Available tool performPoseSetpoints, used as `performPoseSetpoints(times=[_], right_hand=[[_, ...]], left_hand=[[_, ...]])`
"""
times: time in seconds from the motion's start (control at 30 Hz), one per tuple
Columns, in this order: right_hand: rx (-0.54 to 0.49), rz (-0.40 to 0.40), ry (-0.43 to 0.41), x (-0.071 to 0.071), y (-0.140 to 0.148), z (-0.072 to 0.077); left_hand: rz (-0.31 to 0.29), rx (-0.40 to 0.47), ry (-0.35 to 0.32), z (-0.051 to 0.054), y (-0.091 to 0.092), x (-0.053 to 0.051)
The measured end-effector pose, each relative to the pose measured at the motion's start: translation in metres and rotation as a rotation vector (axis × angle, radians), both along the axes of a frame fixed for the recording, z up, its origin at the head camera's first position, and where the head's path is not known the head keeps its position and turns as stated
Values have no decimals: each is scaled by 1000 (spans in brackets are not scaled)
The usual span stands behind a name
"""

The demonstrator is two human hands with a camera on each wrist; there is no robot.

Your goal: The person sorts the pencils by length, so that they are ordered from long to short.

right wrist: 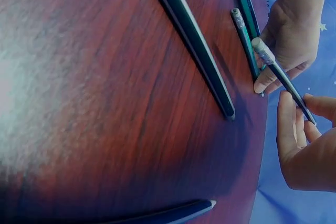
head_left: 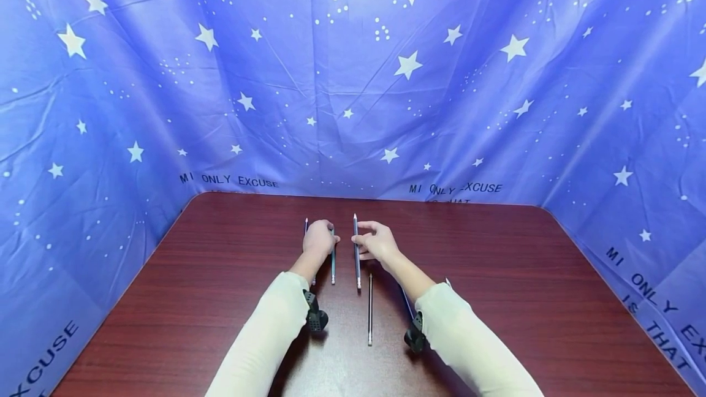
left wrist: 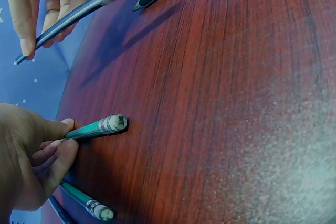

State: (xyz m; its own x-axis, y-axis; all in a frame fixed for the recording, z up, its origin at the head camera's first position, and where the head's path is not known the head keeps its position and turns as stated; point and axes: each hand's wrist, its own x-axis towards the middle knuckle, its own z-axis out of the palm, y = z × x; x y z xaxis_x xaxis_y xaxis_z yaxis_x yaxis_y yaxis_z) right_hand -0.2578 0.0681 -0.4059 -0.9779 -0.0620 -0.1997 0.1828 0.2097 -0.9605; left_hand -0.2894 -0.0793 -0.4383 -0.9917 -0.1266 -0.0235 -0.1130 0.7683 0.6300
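Note:
My left hand (head_left: 318, 239) pinches a green pencil (head_left: 333, 268) between thumb and fingers, low over the table, its eraser end toward me. Across a small gap, my right hand (head_left: 380, 242) holds a dark pencil with pale stripes (head_left: 357, 268), point away from me. In the left wrist view this striped pencil (left wrist: 71, 20) is raised off the tabletop and casts a shadow. Beside the left hand lie a second green pencil (left wrist: 83, 198) and a dark pencil (left wrist: 59, 211), both partly hidden by that hand in the head view.
A black pencil (head_left: 370, 311) lies nearer me on the brown wooden table (head_left: 220, 299). A dark blue pencil (head_left: 407, 302) lies partly under the right forearm. Behind the table's far edge hangs a blue star-patterned cloth (head_left: 331, 78).

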Motion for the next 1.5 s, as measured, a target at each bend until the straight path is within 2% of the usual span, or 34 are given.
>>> performPoseSetpoints(times=[0.73,1.03,1.5], right_hand=[[-28,-45,-10,-11,-17,-15],[1,1,-9,-14,-20,-18],[-3,-19,-10,-21,-25,-29]], left_hand=[[14,-11,1,3,0,1],[23,-7,20,-2,1,-1],[27,-20,26,-3,2,-2]])
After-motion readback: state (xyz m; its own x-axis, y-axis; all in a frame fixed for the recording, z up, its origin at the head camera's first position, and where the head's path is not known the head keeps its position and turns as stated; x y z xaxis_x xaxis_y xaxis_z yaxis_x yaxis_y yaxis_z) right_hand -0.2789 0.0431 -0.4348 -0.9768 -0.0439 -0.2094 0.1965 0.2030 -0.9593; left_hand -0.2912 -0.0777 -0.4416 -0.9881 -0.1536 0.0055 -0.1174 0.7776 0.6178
